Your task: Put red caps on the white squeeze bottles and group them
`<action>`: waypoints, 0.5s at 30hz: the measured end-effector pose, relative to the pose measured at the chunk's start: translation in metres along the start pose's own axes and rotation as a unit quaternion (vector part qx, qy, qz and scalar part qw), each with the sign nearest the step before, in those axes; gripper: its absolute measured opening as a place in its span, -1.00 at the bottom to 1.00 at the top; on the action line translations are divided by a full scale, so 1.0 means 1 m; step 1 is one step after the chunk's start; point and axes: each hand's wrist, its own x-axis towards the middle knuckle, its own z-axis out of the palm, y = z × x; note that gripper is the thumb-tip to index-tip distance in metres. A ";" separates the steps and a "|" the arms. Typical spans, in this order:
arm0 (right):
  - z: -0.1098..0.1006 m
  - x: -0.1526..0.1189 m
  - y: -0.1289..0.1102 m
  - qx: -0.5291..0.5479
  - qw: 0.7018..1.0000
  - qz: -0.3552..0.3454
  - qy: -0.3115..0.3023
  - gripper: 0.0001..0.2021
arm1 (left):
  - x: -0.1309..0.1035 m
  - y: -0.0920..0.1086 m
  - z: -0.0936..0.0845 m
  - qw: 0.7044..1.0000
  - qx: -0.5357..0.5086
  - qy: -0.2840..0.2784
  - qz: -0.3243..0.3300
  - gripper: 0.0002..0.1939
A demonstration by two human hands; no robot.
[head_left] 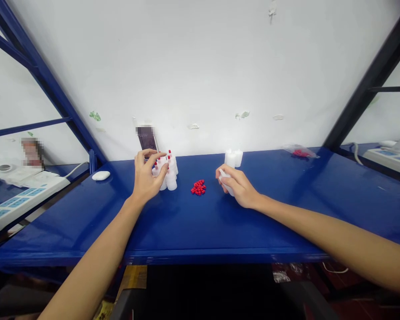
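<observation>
My left hand (148, 175) is at the left group of white squeeze bottles (171, 181) with red caps. Its thumb and index finger are apart in a loose C beside the capped tops. Whether they touch a bottle is hard to see, and the hand hides part of the group. My right hand (236, 186) is wrapped round a white squeeze bottle (227, 181), tilted, its bare white nozzle pointing up and left. A small pile of red caps (198, 187) lies on the blue table between my hands.
More white bottles (234, 157) stand behind my right hand, near the wall. A plastic bag with red caps (300, 153) lies at the back right. A phone (147, 138) leans on the wall; a white oval case (101, 175) and a power strip (23, 200) are at left.
</observation>
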 end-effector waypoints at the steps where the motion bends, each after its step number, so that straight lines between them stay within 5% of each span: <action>1: 0.001 0.001 0.001 -0.003 1.000 0.018 -0.010 -0.83 | -0.003 0.006 0.000 1.000 -0.007 0.015 0.024 -0.75; 3: 0.002 0.002 0.003 -0.018 0.999 0.027 -0.024 -0.76 | -0.010 0.021 0.003 0.994 -0.038 -0.035 0.100 -0.77; 5: 0.004 0.003 0.002 -0.027 0.999 0.023 -0.029 -0.62 | -0.018 0.036 0.008 0.965 -0.072 -0.188 0.168 -0.74; 8: 0.004 0.003 0.001 -0.035 0.999 0.018 -0.031 -0.57 | -0.025 0.051 0.016 0.918 -0.103 -0.346 0.163 -0.67; 15: 0.002 0.004 0.006 -0.031 0.998 0.020 -0.055 -0.64 | -0.025 0.049 0.023 0.908 -0.164 -0.377 0.081 -0.70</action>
